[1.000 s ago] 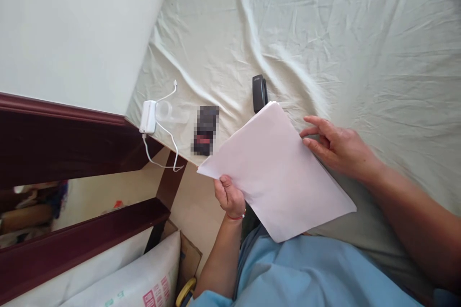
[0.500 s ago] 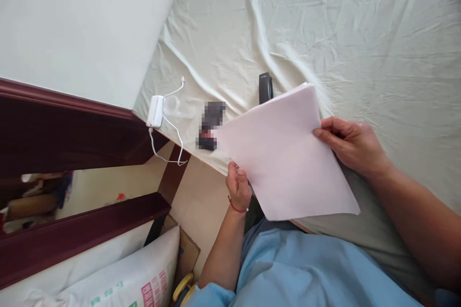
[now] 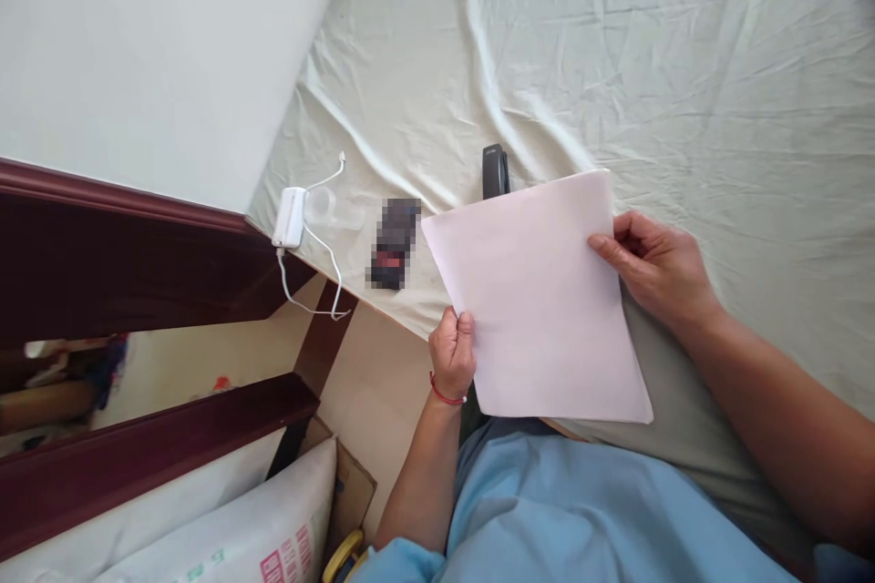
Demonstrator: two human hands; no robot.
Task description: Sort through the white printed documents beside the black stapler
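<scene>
A stack of white paper sheets (image 3: 547, 301) is held up in front of me, tilted a little. My right hand (image 3: 660, 269) pinches its right edge, thumb on top and fingers behind. At the left edge, my left hand (image 3: 453, 353) is closed on the sheets with its thumb against the margin; a red string bracelet circles that wrist. Just beyond the top edge of the paper lies a black stapler (image 3: 495, 171), its near end hidden by the sheets. Left of the paper rests a dark, pixelated flat object (image 3: 395, 244) that I cannot make out.
A pale wrinkled sheet (image 3: 684, 64) covers the surface. Near its left edge lie a white charger box with cables (image 3: 290, 217) and a clear roll of tape (image 3: 321, 204). Dark red wooden boards (image 3: 137, 246) border the left, above a white printed sack (image 3: 273, 519).
The paper stack has turned to sit straighter, its left side swinging round and its lower right corner moving left. Both hands keep hold of it.
</scene>
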